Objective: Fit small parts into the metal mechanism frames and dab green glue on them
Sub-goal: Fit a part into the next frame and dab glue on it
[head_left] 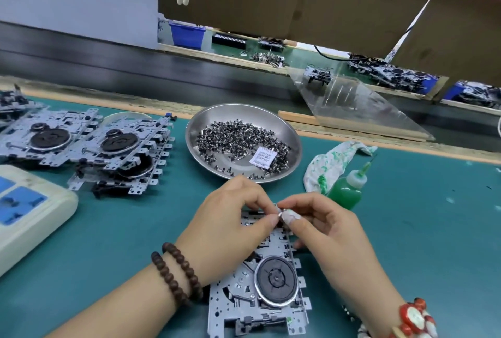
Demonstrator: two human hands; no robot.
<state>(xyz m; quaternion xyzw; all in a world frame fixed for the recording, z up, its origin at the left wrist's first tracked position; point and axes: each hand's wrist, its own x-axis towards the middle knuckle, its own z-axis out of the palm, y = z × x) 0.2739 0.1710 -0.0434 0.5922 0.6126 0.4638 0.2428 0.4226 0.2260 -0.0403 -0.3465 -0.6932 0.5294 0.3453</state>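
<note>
A metal mechanism frame (260, 299) with a black round flywheel lies on the green mat in front of me. Over its far end my left hand (233, 226) and my right hand (322, 226) meet fingertip to fingertip. Both pinch a tiny silvery part (279, 211) between them, and the right thumb wears a white plaster. A steel bowl (287, 131) heaped with small dark parts sits just beyond the hands. To the right of them a bottle of green glue (347, 191) stands with its thin nozzle pointing up.
Stacked mechanism frames (122, 153) lie at the left, more (40, 137) farther left. A white power strip (24, 207) sits at the near left edge. A glue-stained rag (330, 164) lies behind the bottle. A conveyor and a clear plastic guard (360, 104) run along the back.
</note>
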